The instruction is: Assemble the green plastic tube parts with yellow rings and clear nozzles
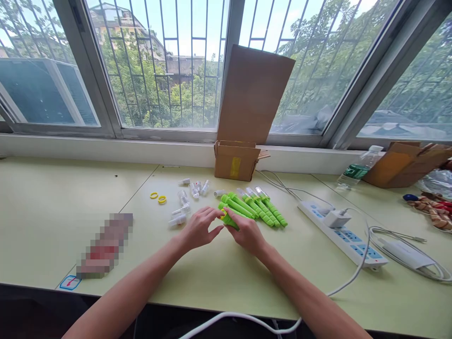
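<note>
My right hand (249, 234) is closed around a green ribbed plastic tube (232, 222), which lies tilted between my hands. At the tube's near-left end, the fingertips of my left hand (202, 228) pinch a small yellow ring (223, 214), partly hidden by the fingers. Just beyond are loose green tubes (240, 205). To their right, several green tubes with clear caps (266, 205) lie side by side. Left of my hands, several clear plastic caps (183, 197) are scattered. Farther left are two loose yellow rings, one (154, 195) behind the other (162, 200).
An open cardboard box (235, 160) stands against the window sill. On the right lie a white power strip (342, 235) with cables, a white adapter (407, 254), a plastic bottle (360, 167) and another carton (406, 165). A blurred-out object (106, 245) is at left.
</note>
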`<state>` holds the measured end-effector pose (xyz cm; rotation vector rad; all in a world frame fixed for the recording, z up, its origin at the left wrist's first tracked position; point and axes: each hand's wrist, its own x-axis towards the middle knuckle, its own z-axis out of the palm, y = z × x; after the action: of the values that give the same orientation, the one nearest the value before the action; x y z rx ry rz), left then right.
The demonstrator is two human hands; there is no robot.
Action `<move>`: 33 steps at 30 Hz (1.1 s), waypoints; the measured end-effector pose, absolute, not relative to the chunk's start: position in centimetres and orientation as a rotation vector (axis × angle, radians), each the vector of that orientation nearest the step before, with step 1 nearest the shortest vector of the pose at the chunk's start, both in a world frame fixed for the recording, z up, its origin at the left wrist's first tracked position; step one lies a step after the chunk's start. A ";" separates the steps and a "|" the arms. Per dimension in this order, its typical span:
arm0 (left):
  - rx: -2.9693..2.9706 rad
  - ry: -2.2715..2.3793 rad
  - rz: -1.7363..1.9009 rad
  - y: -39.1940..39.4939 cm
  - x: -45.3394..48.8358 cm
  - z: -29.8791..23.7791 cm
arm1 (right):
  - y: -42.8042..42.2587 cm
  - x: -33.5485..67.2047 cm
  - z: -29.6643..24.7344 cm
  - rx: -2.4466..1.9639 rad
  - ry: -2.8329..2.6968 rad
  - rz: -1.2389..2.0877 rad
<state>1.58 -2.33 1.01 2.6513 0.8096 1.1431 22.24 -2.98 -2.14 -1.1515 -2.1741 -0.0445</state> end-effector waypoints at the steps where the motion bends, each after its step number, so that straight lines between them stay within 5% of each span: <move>1: 2.646 0.803 1.148 -2.3 1.6 1.0 | -3.0 22.2 -2.1 -1.146 -2.160 -0.033; 33: 2.378 0.835 1.335 -1.6 1.8 1.2 | -4.2 20.1 -1.4 -1.038 -1.815 0.544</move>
<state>1.75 -1.62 1.19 2.3775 0.8354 1.3353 20.07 -4.15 -1.43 -1.0377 -1.8146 0.5439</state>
